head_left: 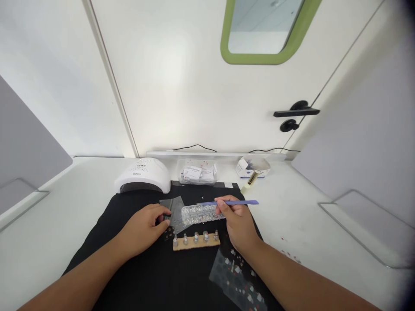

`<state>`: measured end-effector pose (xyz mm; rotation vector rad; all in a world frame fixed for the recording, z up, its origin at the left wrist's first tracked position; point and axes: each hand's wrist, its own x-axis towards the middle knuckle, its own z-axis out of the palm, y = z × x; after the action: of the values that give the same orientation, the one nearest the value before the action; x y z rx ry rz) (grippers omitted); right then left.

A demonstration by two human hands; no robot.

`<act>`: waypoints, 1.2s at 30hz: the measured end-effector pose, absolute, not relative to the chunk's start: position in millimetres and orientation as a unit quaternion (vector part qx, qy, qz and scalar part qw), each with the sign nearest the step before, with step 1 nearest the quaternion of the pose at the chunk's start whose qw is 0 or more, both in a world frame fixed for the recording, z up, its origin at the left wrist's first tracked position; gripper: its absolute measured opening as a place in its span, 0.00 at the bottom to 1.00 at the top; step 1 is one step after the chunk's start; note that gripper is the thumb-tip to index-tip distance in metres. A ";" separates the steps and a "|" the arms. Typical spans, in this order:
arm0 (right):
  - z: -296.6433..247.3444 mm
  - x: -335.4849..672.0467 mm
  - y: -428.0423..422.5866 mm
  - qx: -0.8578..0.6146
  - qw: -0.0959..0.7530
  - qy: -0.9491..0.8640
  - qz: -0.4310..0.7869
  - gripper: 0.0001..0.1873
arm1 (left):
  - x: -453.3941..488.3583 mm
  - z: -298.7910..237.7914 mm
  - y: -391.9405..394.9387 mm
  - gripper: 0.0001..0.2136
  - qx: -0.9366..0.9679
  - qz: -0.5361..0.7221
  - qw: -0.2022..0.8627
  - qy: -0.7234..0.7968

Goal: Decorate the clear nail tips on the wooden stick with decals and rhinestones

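Purple stick [244,202] sat pinched in the right hand [239,222] at a compartmented case [201,214]; apparent picking called for steadiness; left hand's [144,224] grip unclear.

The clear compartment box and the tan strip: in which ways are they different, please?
The clear compartment box is see-through, while the tan strip is opaque. The box has two rows of compartments with small pieces inside; the strip carries five small upright pieces in one row. The box is partly covered by the right hand in this view, whereas the strip is uncovered. Both lie over the black cloth.
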<state>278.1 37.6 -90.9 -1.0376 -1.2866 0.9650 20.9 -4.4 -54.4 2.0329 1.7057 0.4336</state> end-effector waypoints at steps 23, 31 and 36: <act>-21.4 304.6 14.4 -0.278 0.481 -0.827 0.087 0.14 | 13.3 -55.5 -0.2 0.20 0.749 0.156 0.216 0.606; 33.5 366.3 7.1 -0.218 0.615 -0.756 0.056 0.18 | 9.6 -60.5 5.1 0.20 0.755 0.163 0.215 0.597; 3.6 408.4 36.4 -0.292 0.675 -0.672 0.088 0.18 | 8.8 -64.6 6.1 0.19 0.759 0.162 0.203 0.597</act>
<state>408.4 36.4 3.6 -0.6560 -1.5111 0.1989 8.8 6.1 -64.6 2.1182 1.6649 0.4523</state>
